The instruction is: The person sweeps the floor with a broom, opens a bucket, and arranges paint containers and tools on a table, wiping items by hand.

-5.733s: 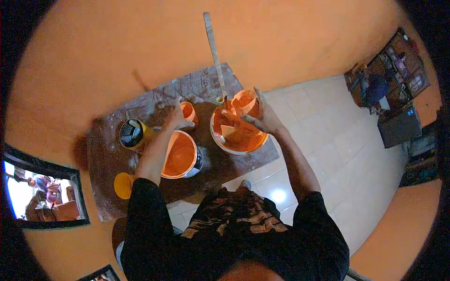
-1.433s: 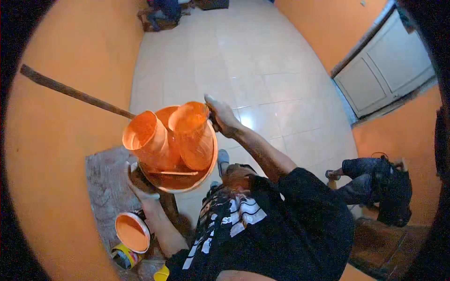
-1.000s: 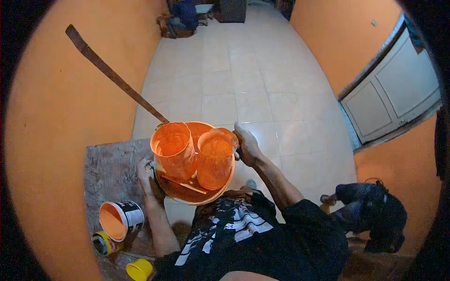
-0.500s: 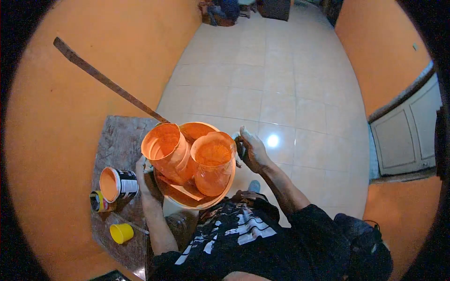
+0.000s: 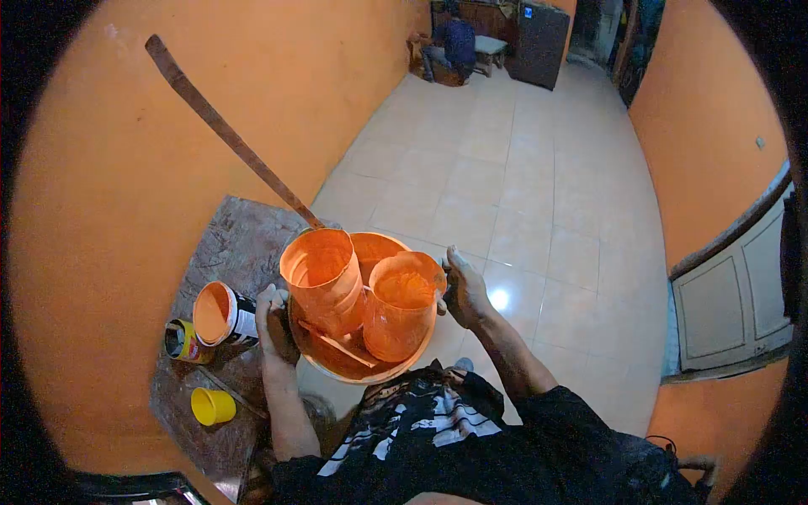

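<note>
A paint-stained bucket [image 5: 380,246] is held up in front of my body between both hands. My left hand [image 5: 274,324] is closed on its left side, and my right hand [image 5: 465,293] grips the right side, fingertips at the rim. Inside stand two orange-coated plastic containers, the left container [image 5: 326,290] and the right container [image 5: 397,324], both tilted. A flat strip [image 5: 341,343] lies below them in the bucket. One long, dark, slightly bent stick [image 5: 231,139] juts from behind the left container toward the upper left; its lower end is hidden.
On my left, a worn table [image 5: 244,220] bears a paint tub [image 5: 220,313], a yellow-and-black can [image 5: 181,343], a yellow cup [image 5: 212,406] and a thin stick [image 5: 231,389]. Ahead, a person [image 5: 454,46] crouches near a bench [image 5: 490,46] and dark cabinet [image 5: 539,46]. A pale door [image 5: 732,295] is right.
My view has tilted up, bringing the crouching person into fuller sight. The bucket, with both hands still on it, appears slightly lower and farther right. More of my left hand shows.
</note>
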Motion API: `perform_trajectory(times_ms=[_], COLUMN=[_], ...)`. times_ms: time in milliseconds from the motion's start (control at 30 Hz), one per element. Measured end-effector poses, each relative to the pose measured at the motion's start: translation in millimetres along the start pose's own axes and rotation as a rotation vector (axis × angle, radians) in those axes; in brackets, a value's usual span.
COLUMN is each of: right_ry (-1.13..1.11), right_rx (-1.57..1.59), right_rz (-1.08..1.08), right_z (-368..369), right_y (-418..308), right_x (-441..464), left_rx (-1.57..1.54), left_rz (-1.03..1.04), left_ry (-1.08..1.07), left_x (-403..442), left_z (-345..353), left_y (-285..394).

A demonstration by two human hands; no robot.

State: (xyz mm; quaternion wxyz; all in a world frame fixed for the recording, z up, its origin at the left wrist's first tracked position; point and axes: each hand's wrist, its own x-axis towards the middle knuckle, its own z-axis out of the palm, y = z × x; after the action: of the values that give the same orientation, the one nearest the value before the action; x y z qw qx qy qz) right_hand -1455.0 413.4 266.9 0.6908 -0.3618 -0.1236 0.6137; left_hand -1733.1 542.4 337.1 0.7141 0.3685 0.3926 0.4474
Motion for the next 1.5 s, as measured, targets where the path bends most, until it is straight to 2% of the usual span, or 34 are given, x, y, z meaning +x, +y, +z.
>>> perform_trajectory(times_ms=[200,267,367,500,533,700,800,867,933,1000,1067,1133,1200,1267,1300,1367,1433,1500], right_ry=[-0.122,-0.115,-0.156,-0.151,-0.150,-0.138,-0.085,-0.115,-0.141,-0.164,-0.175,-0.162,-0.138,-0.136,-0.141,-0.150,-0.164,-0.177], right_rx=[0.085,0.095,0.073,0.088,0.080,0.067,0.105,0.099,0.097,0.102,0.074,0.072,0.088,0.091,0.088,0.054,0.021,-0.013], right_rz=[0.010,0.015,0.058,0.086,0.094,0.090,0.046,0.067,0.072,0.046,0.039,0.033,0.034,0.052,0.063,0.042,0.031,0.029], right_z=[-12.7,-12.9,-17.4,-26.9,-22.4,-27.6,-40.1,-43.8,-48.8,-54.8,-53.6,-54.8,-56.0,-56.8,-56.4,-53.9,-48.4,-43.5], right_y=[-0.4,-8.9,-28.1,-52.4,-55.4,-92.0,-97.5,-106.6,-106.4,-100.7,-109.6,-113.3,-113.3,-115.5,-116.9,-118.1,-122.0,-127.9], right_x=[3.5,1.6,-4.1,-8.6,-15.9,-32.1,-34.5,-38.7,-41.0,-36.2,-37.4,-36.5,-32.4,-32.5,-32.7,-35.6,-40.4,-47.8], left_rx=[0.132,0.046,-0.012,-0.139,-0.079,0.083,0.144,0.166,0.180,0.249,0.485,0.889,0.437,0.487,0.762,0.703,0.038,0.144], left_rz=[0.046,-0.013,0.116,0.092,0.018,0.263,0.216,0.229,0.337,0.382,0.492,0.646,0.485,0.549,0.700,0.641,0.223,0.277], left_ry=[0.081,0.028,0.045,0.190,0.085,0.108,0.003,0.017,0.123,0.097,0.124,0.214,0.150,0.107,0.094,0.078,0.065,0.051], left_x=[-8.6,-13.3,-11.0,-23.9,-8.0,-33.1,-30.0,-32.5,-33.6,-22.8,-18.0,-23.5,-27.4,-25.3,-19.1,-18.4,-16.2,-11.1], left_z=[36.3,46.4,35.0,63.8,26.3,73.2,81.1,83.6,88.5,63.6,54.0,58.0,70.4,66.3,51.0,48.5,48.0,41.4], left_y=[13.5,20.8,7.6,0.7,-3.7,-8.3,-8.8,-14.3,-20.9,-31.8,-37.5,-36.8,-37.1,-42.9,-48.4,-48.5,-45.4,-47.4])
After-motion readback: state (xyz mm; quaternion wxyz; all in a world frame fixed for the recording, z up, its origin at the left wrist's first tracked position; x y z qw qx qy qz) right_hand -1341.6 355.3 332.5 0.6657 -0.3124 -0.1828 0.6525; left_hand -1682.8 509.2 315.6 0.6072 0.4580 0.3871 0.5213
